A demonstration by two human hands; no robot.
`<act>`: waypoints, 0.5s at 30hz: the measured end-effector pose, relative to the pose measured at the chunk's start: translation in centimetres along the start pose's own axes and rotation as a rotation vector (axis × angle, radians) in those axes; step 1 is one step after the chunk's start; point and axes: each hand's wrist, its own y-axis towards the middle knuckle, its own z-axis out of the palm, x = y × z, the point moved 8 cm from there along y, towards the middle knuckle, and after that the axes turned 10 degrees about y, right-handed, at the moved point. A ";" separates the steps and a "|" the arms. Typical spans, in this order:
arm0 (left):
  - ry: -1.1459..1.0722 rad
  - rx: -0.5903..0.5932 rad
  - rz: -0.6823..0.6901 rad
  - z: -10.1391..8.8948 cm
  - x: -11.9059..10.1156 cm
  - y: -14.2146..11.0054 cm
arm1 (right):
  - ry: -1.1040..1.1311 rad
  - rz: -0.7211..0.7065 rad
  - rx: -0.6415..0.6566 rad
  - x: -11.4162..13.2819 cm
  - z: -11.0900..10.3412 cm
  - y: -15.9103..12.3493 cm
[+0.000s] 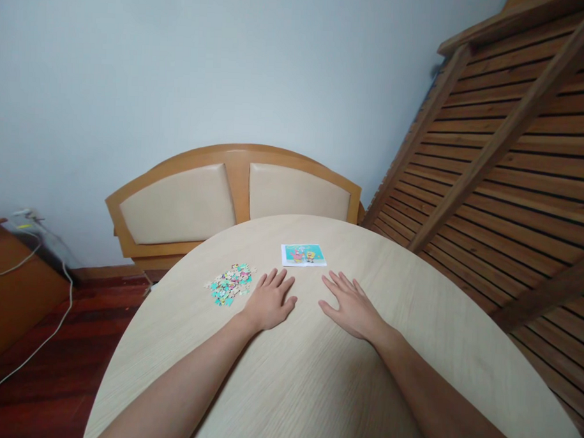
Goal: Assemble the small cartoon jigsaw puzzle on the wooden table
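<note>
My left hand (270, 299) lies flat on the round table (286, 385) with its fingers spread, holding nothing. Just left of it is a heap of loose jigsaw puzzle pieces (231, 284), turquoise, cream and pink, some overlapping. My right hand (349, 304) rests palm down, fingers apart, with nothing in it. Beyond the two hands lies a small picture card (304, 254) showing cartoon figures on a turquoise ground with a white border. Neither hand touches the card. A narrow gap separates the left hand from the puzzle pieces.
Behind the table stands a wooden headboard (243, 185) with cream padded panels, near a pale wall (230, 63). A slatted wooden frame (495, 168) leans at the right. To the left are a wooden cabinet (16, 292) and a white cable (53, 329) trailing over the dark red floor (101, 330).
</note>
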 end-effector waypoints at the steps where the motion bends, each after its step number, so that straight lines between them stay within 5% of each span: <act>1: -0.003 -0.002 0.000 -0.1 0.0 0.0 | 0.002 0.001 0.001 0.0 0.0 0.0; 15: 0.010 -0.067 -0.032 -0.9 0.0 -0.3 | -0.005 -0.014 -0.023 -0.7 0.5 0.4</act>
